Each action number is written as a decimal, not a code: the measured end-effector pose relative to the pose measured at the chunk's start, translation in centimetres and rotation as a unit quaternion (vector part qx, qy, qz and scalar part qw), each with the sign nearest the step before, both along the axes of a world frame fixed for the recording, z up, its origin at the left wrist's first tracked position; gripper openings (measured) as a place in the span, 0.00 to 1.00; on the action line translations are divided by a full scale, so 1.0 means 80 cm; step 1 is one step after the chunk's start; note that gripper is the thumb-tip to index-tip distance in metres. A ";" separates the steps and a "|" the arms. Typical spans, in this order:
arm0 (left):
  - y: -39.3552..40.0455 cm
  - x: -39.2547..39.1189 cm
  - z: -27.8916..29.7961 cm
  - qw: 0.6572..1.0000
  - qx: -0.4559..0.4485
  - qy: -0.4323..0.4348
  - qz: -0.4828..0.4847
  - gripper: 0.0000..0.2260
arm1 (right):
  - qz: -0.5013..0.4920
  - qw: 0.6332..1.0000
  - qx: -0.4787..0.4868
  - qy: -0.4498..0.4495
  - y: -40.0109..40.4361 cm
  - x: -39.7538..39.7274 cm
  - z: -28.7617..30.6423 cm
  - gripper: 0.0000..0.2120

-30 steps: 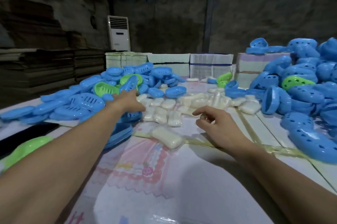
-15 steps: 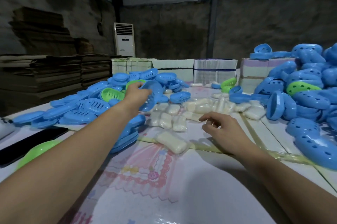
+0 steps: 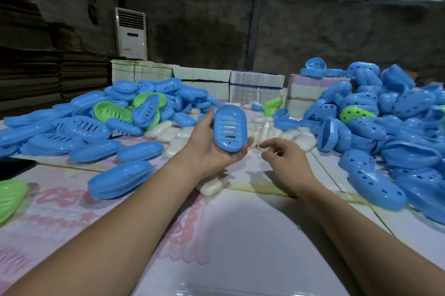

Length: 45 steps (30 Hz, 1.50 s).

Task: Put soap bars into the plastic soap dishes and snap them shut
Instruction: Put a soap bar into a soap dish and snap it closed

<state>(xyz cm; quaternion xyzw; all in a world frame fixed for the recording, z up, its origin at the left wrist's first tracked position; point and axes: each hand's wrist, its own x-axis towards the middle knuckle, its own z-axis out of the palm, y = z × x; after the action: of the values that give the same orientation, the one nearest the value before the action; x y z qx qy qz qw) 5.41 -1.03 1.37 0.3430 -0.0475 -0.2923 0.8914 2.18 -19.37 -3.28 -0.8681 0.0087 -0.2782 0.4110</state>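
My left hand (image 3: 209, 151) holds a blue slotted soap dish half (image 3: 230, 128) above the table, palm up, thumb and fingers curled round its edges. My right hand (image 3: 283, 163) hovers just right of it, fingers loosely curled, holding nothing. Wrapped white soap bars (image 3: 298, 139) lie in a heap behind both hands, and one wrapped bar (image 3: 212, 187) lies under my left wrist. Closed blue dishes (image 3: 120, 180) lie on the table to the left.
A pile of blue and green slotted dish halves (image 3: 96, 122) covers the left. A larger pile of blue dish halves with holes (image 3: 385, 132) fills the right. White cartons (image 3: 255, 86) line the back edge. A green dish (image 3: 9, 197) and a dark phone (image 3: 14, 168) sit far left.
My left hand has taken a blue slotted dish half from the left pile and brought it to the middle, turning palm up. My right hand stayed near the soap bars.
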 end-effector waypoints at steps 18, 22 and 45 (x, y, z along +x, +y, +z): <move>-0.005 -0.011 0.005 0.999 0.008 -0.019 0.043 0.22 | -0.093 0.904 -0.408 0.087 0.045 0.087 0.024 0.25; -0.001 -0.010 0.005 0.998 -0.029 -0.012 0.058 0.20 | -0.121 0.861 -0.489 0.072 0.060 0.099 0.010 0.19; -0.019 0.007 -0.025 0.990 0.059 -0.063 0.112 0.19 | -0.084 0.955 0.261 -0.115 0.011 0.032 0.044 0.11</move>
<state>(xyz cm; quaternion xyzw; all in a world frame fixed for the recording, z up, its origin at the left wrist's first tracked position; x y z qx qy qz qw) 5.96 -2.57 -0.61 0.4155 -0.0479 -0.1710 0.8921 4.77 -18.52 0.25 -0.6893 0.1065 -0.3974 0.5964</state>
